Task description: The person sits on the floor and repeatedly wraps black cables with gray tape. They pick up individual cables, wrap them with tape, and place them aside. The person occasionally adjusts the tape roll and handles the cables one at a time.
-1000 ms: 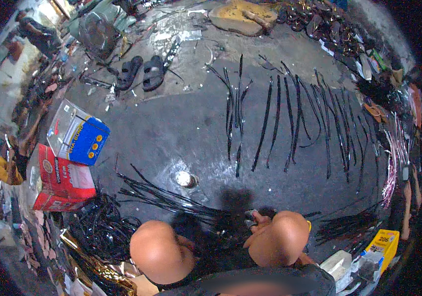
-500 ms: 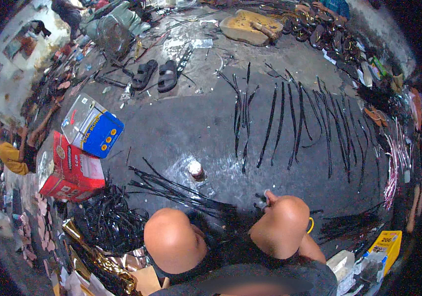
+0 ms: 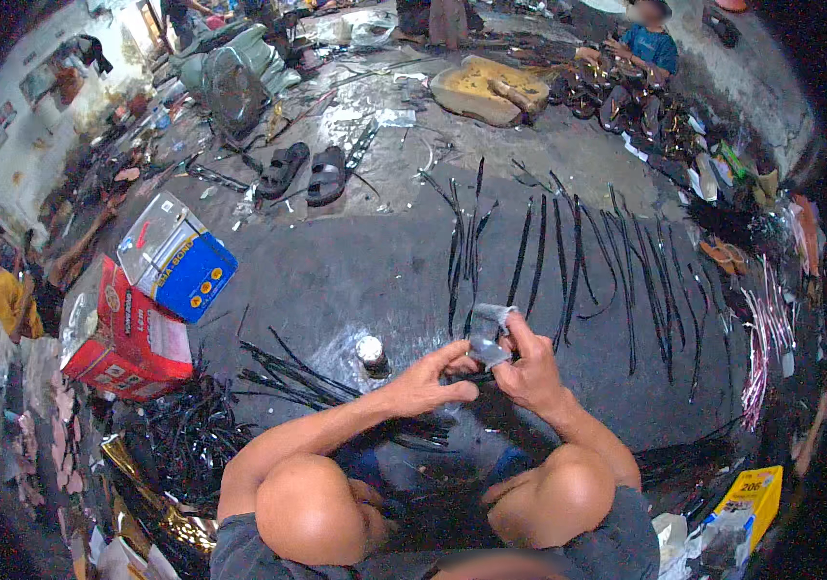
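Between my hands is a crumpled grey, see-through piece that looks like plastic film (image 3: 491, 350). My right hand (image 3: 532, 372) pinches it along its right side. From the other side, the curled fingers of my left hand (image 3: 437, 379) hold its lower left edge, while the thumb sticks out below. A bundle of thin black strips (image 3: 302, 379) lies on the floor under and left of my left forearm. Beyond my hands, more black strips (image 3: 527, 256) are laid out lengthwise, spaced apart. A small whitish-topped pot (image 3: 371, 354) stands on a pale-stained patch left of my hands.
At left, a blue-and-silver box (image 3: 186, 266) rests against a red carton (image 3: 133, 338). Black sandals (image 3: 326, 177) and a yellowish slab (image 3: 481, 92) lie farther off. A pile of black strips (image 3: 186, 425) sits near my left knee, a yellow box (image 3: 756, 503) lower right. A person (image 3: 647, 48) sits at back right.
Both my hands have come up in front of my knees, now with the grey plastic film between them. Before, only my right fingers showed beside the knee. The view has tilted up slightly.
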The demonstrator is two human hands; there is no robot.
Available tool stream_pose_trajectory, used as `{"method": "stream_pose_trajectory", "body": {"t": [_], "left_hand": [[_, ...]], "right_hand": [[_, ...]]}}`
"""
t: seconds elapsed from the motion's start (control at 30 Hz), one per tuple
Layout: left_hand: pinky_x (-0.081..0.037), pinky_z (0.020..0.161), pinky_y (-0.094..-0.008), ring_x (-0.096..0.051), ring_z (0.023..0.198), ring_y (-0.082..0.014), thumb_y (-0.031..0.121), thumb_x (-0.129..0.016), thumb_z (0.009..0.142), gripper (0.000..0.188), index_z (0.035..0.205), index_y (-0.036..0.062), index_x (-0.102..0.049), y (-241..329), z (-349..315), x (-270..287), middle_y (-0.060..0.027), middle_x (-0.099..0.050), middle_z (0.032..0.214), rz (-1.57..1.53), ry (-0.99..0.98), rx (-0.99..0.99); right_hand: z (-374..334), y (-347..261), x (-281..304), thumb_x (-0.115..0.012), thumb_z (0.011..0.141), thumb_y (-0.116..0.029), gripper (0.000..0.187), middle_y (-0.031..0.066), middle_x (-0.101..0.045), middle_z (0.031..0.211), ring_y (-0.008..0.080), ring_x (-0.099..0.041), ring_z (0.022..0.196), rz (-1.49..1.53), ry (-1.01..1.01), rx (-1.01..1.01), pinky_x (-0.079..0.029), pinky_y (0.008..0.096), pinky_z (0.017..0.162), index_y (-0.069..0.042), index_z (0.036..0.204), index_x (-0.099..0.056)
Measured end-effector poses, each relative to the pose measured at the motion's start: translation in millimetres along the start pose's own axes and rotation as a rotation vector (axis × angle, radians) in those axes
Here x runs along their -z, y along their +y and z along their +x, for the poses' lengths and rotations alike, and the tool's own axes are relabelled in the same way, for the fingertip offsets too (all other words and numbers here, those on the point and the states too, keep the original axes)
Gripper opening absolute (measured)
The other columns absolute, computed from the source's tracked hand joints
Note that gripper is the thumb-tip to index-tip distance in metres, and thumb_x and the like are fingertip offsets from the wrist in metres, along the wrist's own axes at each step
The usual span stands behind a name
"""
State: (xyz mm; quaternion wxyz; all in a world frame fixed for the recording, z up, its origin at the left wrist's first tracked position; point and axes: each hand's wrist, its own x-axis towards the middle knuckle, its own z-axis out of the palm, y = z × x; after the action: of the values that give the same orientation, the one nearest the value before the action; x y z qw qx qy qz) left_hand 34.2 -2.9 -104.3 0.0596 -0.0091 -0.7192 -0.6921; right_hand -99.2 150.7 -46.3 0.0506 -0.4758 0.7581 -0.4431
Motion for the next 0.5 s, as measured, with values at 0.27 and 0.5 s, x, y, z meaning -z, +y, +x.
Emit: {"method": "stream_pose_trajectory", "body": {"t": [0.27,0.5], "left_hand": [[-0.043,0.058,-0.0236,-0.053,0.065,-0.0067,0.018,-0.062,0.094,0.017,0.097,0.0026,-0.067,-49,-61,3,0.0009,-0.061,0.074,-0.089,-0.059,0.468],[-0.053,0.062,-0.0298,-0.062,0.075,-0.0115,0.008,-0.057,0.091,0.016,0.100,0.0018,-0.068,-100,-105,9,-0.0035,-0.069,0.086,0.077,-0.118,0.510]], "right_hand": [[-64,62,4,-0.060,0.079,-0.007,0.043,0.0151,-0.065,0.070,0.0372,-0.065,0.063,-0.179,0.107,-0.344,-0.050,0.0442,0.055,-0.009,0.122,-0.054],[-161,131,0,-0.060,0.074,-0.008,0.040,0.0160,-0.061,0.067,0.0389,-0.060,0.060,-0.390,0.033,-0.572,-0.045,0.0454,0.056,-0.006,0.113,-0.056]]}}
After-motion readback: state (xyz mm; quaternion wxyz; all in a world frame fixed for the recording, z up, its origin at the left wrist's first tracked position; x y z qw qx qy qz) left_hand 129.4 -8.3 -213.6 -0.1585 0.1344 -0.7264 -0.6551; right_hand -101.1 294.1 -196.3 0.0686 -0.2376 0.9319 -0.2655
